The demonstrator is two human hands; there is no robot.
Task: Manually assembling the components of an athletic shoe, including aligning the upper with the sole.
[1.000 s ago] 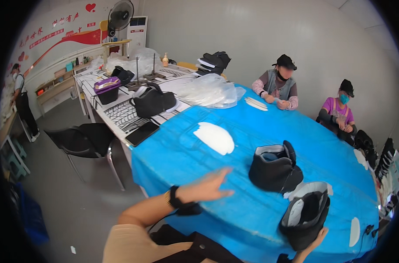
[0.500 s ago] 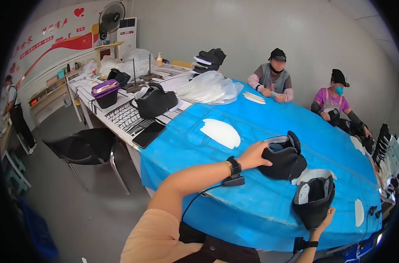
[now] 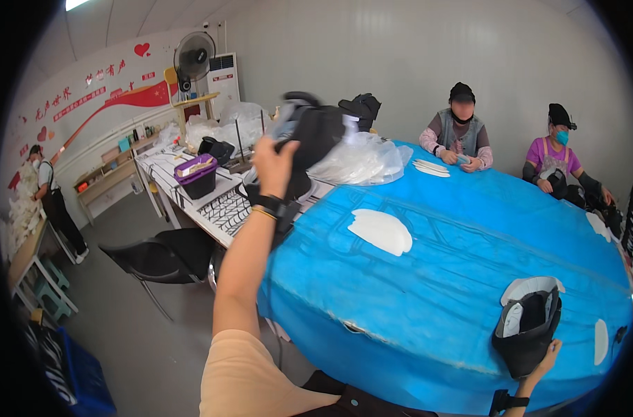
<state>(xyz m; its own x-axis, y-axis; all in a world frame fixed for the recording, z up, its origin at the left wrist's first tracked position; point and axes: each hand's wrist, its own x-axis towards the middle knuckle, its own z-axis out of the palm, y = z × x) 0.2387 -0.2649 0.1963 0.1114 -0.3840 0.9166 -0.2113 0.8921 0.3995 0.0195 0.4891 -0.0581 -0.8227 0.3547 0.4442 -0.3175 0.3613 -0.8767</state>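
My left hand [image 3: 273, 165] grips a black shoe upper [image 3: 320, 135] with a pale lining, raised over the far left of the blue-covered table and blurred by motion. Behind it, another black upper [image 3: 300, 186] on the patterned table is mostly hidden. At the near right, my right hand [image 3: 550, 356] has its fingers closed on the side of a second black upper [image 3: 521, 347]. Its opening faces up and shows a light grey lining. A white flat piece [image 3: 600, 342] lies beside that hand. Another broad white piece [image 3: 380, 231] rests mid-table.
A blue cover [image 3: 427, 306] spans the table. Clear plastic bags [image 3: 361, 161] and a purple-rimmed basket [image 3: 197, 179] stand on the left. A black chair [image 3: 160, 256] sits by the table's left side. Two people sit along the far side; one stands at far left.
My left hand has lifted its upper off the blue cover and carried it left and away from me. The right hand keeps its upper. The view has turned slightly left.
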